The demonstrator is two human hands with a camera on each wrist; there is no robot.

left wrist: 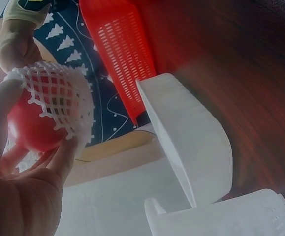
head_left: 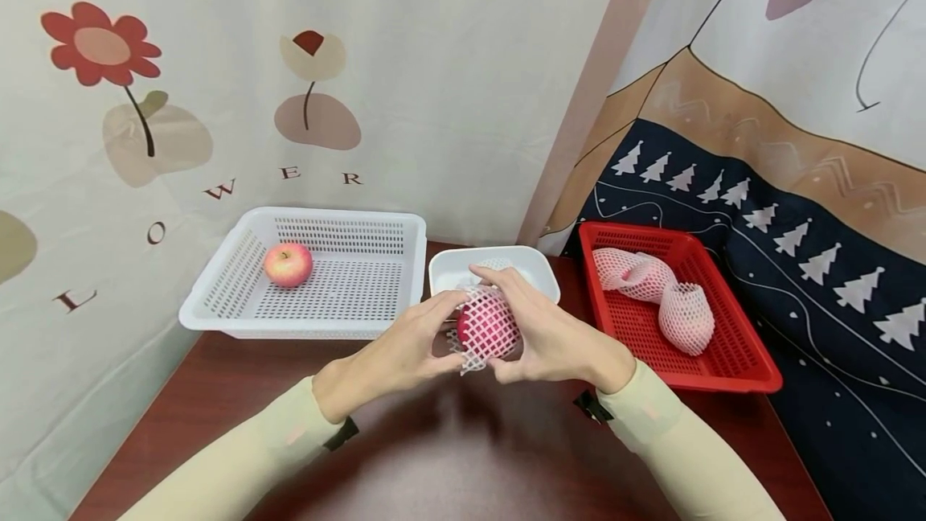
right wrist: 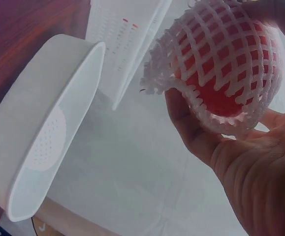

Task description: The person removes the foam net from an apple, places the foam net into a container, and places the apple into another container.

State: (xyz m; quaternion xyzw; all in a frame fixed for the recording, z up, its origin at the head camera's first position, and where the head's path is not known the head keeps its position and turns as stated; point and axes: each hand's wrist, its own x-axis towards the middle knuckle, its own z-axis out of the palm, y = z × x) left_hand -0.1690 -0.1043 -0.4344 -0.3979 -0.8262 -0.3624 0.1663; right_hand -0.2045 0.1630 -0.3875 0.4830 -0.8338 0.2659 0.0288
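A red apple [left wrist: 31, 123] sits partly inside a white foam net sleeve [right wrist: 216, 44], held up between both hands over the near side of the small white tub. My left hand [head_left: 401, 348] grips it from the left, thumb and fingers curled at the sleeve's edge. From the right, my right hand [head_left: 560, 336] holds the netted apple with its fingers bent round it. In the left wrist view, bare red skin shows below the sleeve's edge. The small white tub [head_left: 444, 270] stands behind the hands, with a white perforated piece [right wrist: 47, 142] inside it.
At the left, a white perforated basket [head_left: 195, 312] contains one red-yellow apple [head_left: 288, 265]. A red basket [head_left: 752, 372] at the right contains two pale pink foam-netted pieces [head_left: 686, 320]. Printed curtains rise behind the dark red wooden table [head_left: 181, 432].
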